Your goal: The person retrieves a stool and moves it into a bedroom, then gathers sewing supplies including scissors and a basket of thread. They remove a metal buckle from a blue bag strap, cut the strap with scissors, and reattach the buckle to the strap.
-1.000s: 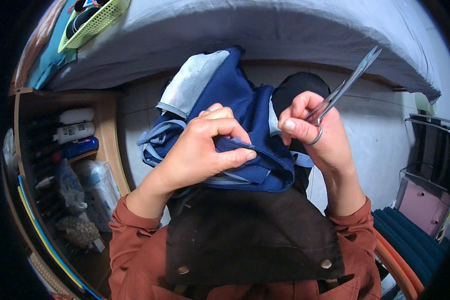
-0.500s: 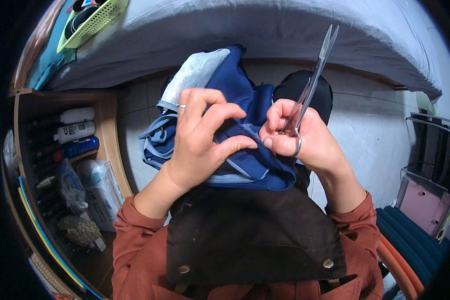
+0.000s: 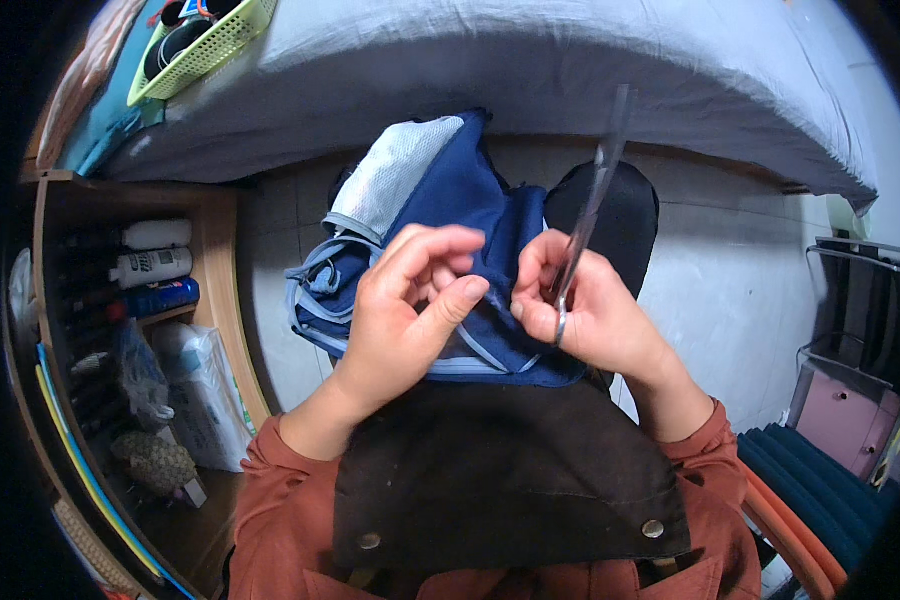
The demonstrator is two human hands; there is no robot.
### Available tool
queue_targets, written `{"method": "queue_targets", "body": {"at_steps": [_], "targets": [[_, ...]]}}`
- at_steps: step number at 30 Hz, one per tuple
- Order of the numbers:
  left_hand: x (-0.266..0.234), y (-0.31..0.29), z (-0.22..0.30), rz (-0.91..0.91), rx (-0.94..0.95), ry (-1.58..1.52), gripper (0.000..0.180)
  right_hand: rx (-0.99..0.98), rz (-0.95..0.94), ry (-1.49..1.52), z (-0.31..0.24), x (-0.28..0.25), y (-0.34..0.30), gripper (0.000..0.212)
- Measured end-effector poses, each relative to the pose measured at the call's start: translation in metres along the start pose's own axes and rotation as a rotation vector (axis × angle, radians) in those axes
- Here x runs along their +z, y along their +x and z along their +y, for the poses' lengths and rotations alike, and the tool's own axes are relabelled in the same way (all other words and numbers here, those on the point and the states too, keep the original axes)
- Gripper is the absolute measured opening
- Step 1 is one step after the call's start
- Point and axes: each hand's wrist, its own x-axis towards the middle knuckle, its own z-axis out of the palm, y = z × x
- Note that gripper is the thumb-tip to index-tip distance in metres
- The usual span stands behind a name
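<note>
A navy blue cloth piece (image 3: pixel 448 205) with grey-blue binding and a white mesh panel (image 3: pixel 395 165) is spread over my lap. My left hand (image 3: pixel 405 305) hovers above its middle, fingers loosely curled and thumb apart from the index finger, with nothing visible between them. To its right, my right hand (image 3: pixel 590 310) is closed around a pair of metal scissors (image 3: pixel 592 200), one finger loop by the thumb and the blades pointing up and away. Thumb and index fingertip of that hand come close together over the cloth; anything tiny between them cannot be made out.
Ahead is a bed with a grey sheet (image 3: pixel 470 60), holding a yellow-green basket (image 3: pixel 210 50). Left stands an open wooden shelf (image 3: pixel 232 300) with bottles and packages. On the right are a pink drawer unit (image 3: pixel 838 415) and a teal ribbed cushion (image 3: pixel 820 490). A dark brown apron (image 3: pixel 510 470) covers my front.
My left hand has lifted off the cloth and turned, its fingers curling in. My right hand has shifted slightly left, tilting the scissors so that the blades are lower and blurred.
</note>
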Motion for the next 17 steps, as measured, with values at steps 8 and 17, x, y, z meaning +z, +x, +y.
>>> {"method": "queue_targets", "body": {"at_steps": [8,17], "targets": [[0.013,0.014,-0.004,-0.099,0.103,0.032,0.015,-0.169,-0.055,-0.573,-0.007,0.005,-0.002,0.023],[0.013,0.018,0.006,-0.016,0.249,0.415,0.011,-0.207,0.061,-0.46,0.0,0.007,-0.003,0.022]]}}
